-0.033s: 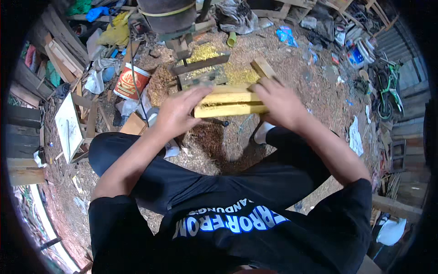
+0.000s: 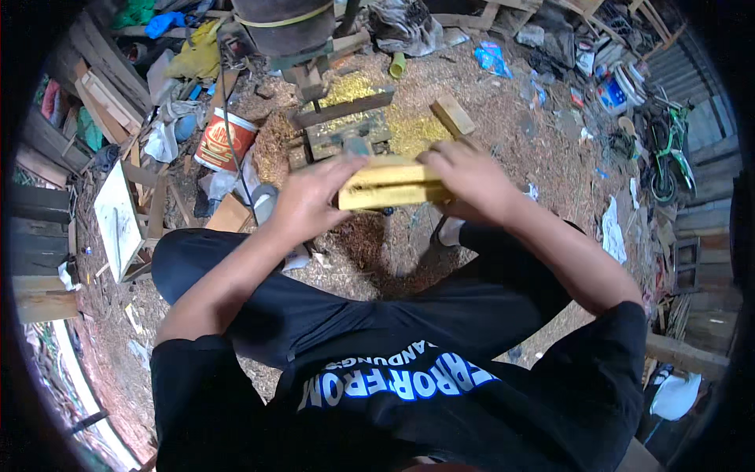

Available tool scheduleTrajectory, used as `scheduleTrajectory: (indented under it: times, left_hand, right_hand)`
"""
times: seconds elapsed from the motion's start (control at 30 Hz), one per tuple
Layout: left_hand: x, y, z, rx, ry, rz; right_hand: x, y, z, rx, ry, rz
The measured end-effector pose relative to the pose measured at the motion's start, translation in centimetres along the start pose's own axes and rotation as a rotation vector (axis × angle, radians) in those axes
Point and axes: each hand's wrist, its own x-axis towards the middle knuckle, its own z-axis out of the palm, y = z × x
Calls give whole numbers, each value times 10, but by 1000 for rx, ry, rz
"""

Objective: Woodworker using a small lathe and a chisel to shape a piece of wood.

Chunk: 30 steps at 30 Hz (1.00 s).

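Note:
A yellow wooden block with a dark groove running lengthwise along its side is held level above the ground between my hands. My left hand grips its left end, thumb near the front face and fingers over the top. Around the right end my right hand is closed, fingers on top and the thumb side hidden. Just beyond the block stands a low machine table dusted with yellow shavings. A loose wooden block lies on the ground past my right hand.
A dark bucket-shaped body with a yellow band stands over the machine table. A red and white bucket and a white board are at the left. Wood shavings cover the ground. A green bike stands far right.
The grooved block has shifted slightly toward me, its right end turning a little. My right hand has moved slightly left with it, away from the loose block.

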Motion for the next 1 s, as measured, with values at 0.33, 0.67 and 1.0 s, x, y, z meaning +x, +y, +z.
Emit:
scheduleTrajectory:
  times: [0.33, 0.67, 1.0]
  left_hand:
    - [-14, -2, 7, -121, -245, -206]
    - [-30, -16, -24, 44, -317, -415]
    - [-40, -17, -26, -9, -286, -428]
  right_hand:
    - [-15, -19, 67, 348, -239, 177]
    - [17, 5, 68, 158, -273, 221]
    - [17, 0, 77, 137, -217, 217]
